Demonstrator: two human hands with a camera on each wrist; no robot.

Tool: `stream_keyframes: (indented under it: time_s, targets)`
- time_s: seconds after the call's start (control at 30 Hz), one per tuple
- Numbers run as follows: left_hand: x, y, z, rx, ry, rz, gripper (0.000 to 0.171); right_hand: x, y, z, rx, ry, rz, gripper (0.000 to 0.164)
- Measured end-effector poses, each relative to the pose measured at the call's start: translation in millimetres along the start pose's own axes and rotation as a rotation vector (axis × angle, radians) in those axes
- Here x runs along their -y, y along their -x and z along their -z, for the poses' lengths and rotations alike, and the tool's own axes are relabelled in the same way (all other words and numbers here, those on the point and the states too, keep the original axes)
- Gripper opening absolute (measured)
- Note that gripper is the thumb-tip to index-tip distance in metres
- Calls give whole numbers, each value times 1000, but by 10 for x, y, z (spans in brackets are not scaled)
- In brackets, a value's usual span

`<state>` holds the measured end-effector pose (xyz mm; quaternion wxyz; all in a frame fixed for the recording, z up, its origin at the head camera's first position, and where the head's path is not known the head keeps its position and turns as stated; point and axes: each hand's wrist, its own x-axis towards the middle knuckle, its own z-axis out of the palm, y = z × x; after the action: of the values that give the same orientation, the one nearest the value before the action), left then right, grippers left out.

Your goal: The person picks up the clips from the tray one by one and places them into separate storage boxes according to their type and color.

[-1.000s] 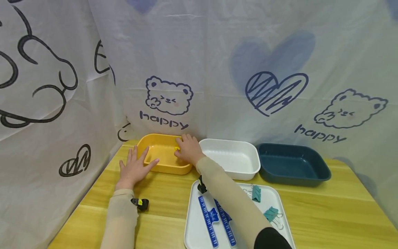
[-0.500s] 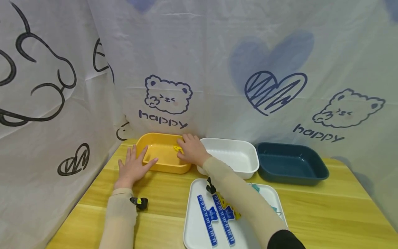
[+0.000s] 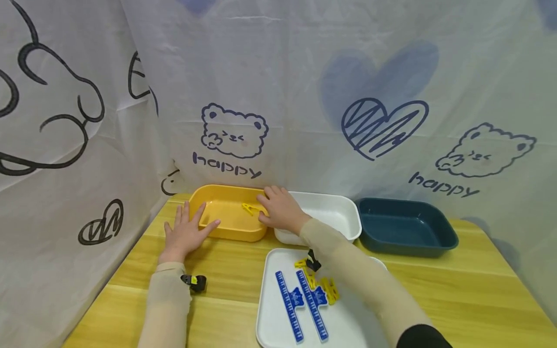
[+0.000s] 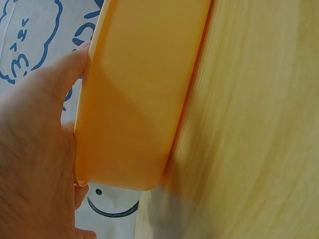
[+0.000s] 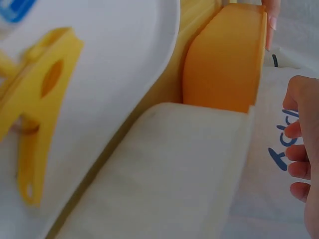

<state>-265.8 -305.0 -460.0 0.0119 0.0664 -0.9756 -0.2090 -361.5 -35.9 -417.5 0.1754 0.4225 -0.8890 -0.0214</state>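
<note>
In the head view my left hand [image 3: 184,238] rests on the near left rim of the yellow bin [image 3: 232,234], fingers spread; in the left wrist view its thumb [image 4: 75,64] lies along the rim. A yellow clothespin [image 3: 249,209] lies inside the bin toward its right side. My right hand [image 3: 284,211] is above the gap between the yellow bin and the white bin [image 3: 322,212], close to the clothespin. The right wrist view shows its fingers [image 5: 298,149] loosely bent with nothing between them.
A dark teal bin [image 3: 406,224] stands right of the white one. On the white tray [image 3: 271,333] in front lie several yellow clothespins [image 3: 330,291] and two blue piano-key clips [image 3: 289,307]. The right forearm covers part of the tray. A printed curtain [image 3: 304,145] hangs behind.
The right hand has let go of the yellow clothespin, which now lies in the yellow bin, and has moved right toward the white bin. The left hand stays at the rim.
</note>
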Motion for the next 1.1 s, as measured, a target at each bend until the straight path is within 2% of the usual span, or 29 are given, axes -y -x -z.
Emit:
stream_keyframes:
  time_s: [0.3, 0.5, 0.73, 1.1]
  targets:
    - [-4, 8, 7, 2, -8, -8, 92, -83, 230, 179, -48, -8, 72, 29]
    - [-14, 11, 16, 2, -12, -5, 92, -91, 382, 256, -39, 5, 91, 31]
    - [-12, 3, 12, 8, -5, -9, 92, -96, 590, 323, -61, -47, 122, 29]
    - [2, -4, 1, 0, -12, -16, 92, -150, 918, 450, -17, -100, 77, 33]
